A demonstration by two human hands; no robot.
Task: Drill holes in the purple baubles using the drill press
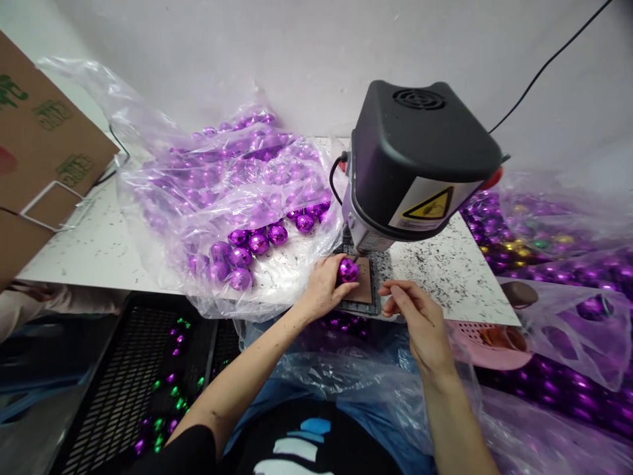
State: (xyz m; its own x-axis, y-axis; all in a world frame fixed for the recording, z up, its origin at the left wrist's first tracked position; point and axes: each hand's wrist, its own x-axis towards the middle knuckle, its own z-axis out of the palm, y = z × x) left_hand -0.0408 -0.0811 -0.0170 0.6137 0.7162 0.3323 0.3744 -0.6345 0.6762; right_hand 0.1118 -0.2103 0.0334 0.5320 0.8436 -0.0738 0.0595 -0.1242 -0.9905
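Under machine (425, 158), L hand (322, 288) pinches purple ball (348, 270) btwn digits; R hand (424, 323) grip unclear.

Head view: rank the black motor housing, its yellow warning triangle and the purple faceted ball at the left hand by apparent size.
1. Black motor housing
2. Yellow warning triangle
3. Purple faceted ball

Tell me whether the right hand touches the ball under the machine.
No, the left hand holds the purple ball; the right hand sits apart.
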